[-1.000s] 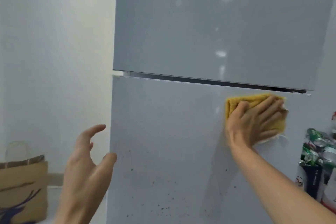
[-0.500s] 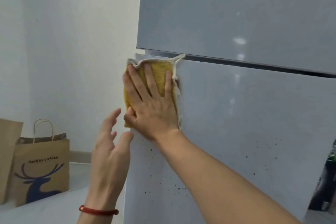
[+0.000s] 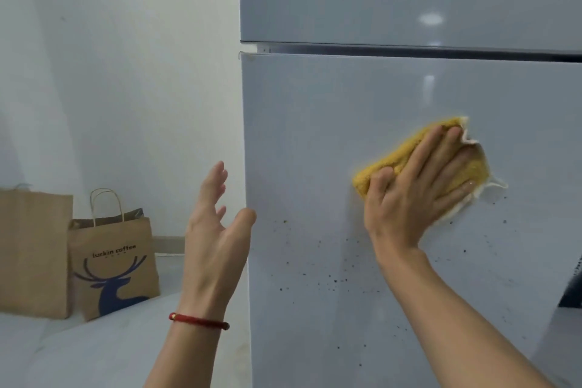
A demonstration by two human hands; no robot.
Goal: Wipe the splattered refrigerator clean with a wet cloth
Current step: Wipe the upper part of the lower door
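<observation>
A pale grey two-door refrigerator (image 3: 315,123) fills the right of the view. Its lower door carries many small dark specks (image 3: 333,277) across the middle and lower part. My right hand (image 3: 419,186) presses a folded yellow cloth (image 3: 396,154) with a white edge flat against the lower door, fingers straight and pointing up to the right. The cloth sits just above the speckled area. My left hand (image 3: 217,227) hovers open beside the door's left edge, palm toward the refrigerator, holding nothing. A red cord bracelet is on that wrist.
Two brown paper bags stand on the floor by the white wall at the left: a plain one (image 3: 31,249) and one with a blue deer print (image 3: 116,261). A dark object (image 3: 573,287) shows at the right edge beside the refrigerator.
My right hand has slid the cloth from the lower door's top left corner down and to the right, toward the specks. My left hand stays open near the door's left edge.
</observation>
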